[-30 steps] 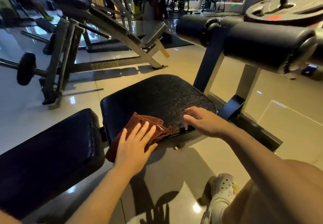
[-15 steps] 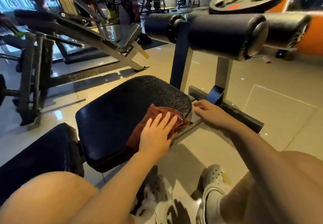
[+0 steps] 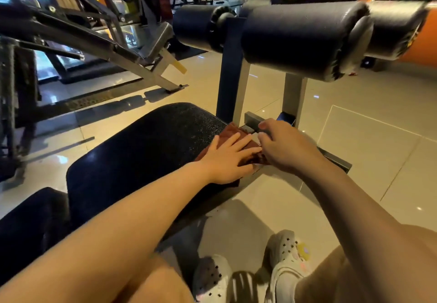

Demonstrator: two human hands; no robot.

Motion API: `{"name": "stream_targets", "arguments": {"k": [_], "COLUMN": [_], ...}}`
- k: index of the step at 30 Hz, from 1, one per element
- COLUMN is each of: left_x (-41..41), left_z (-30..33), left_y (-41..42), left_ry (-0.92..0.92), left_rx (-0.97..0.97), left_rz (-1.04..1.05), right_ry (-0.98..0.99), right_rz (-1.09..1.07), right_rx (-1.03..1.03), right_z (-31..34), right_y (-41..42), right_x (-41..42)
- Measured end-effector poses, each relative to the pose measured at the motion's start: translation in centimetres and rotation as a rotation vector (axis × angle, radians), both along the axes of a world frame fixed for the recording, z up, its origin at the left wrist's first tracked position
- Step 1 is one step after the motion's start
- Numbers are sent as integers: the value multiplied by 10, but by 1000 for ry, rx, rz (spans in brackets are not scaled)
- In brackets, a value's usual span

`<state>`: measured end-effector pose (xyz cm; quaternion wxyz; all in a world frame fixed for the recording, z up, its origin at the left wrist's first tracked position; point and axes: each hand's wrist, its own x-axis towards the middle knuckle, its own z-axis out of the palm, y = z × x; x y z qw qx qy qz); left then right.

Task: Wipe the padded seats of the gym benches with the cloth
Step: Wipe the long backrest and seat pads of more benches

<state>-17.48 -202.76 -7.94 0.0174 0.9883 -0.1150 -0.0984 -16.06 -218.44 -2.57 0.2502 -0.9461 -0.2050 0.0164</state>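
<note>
Underfoot, glossy beige floor tiles (image 3: 354, 151) surround the black padded seat (image 3: 142, 151).

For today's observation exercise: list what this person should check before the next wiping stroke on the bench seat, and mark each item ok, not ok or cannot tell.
1. Cloth lies on the seat pad: ok, at its far right corner.
2. Left hand presses flat on the cloth: ok.
3. Right hand clear of the wiping path: not ok, it touches the cloth's edge.
4. Whether the right hand pinches the cloth: cannot tell.
5. Rest of the seat pad free of items: ok.
6. Seat pad already clean: cannot tell.
</note>
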Motion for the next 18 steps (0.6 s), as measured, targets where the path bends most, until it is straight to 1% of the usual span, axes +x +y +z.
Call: {"name": "stream_targets", "arguments": {"k": [4,7,10,11,12,14,15,16,17,18], "left_x": [-46,-87,-107,-109,-110,-110,-109,-107,-105,-102], "left_z": [-7,-17,-22,-19,-14,1,10,22,34,47], "left_y": [38,57,59,55,50,39,34,28,24,20], "left_ry": [22,-34,-97,-122,-157,-239,-273,-303,-321,-321], "left_rx": [-43,-72,-167,-245,-364,-658,-790,-868,-882,-854], "left_rz": [50,95,143,185,257,420,473,496,487,456], "right_ry": [13,32,29,23,11,-4,-1,8,21,26], "right_rz": [-3,69,161,184,210,261,278,289,296,310], "right_rx": [-71,-159,-163,-160,-161,-129,-68,22,129,223], "right_z": [-6,-14,-11,-7,-3,7,11,16,21,25], "right_y": [-15,-15,-19,-24,-29,-37,-39,-40,-41,-39], "right_x": [-1,-17,-39,-45,-50,-57,-59,-59,-58,-56]}}
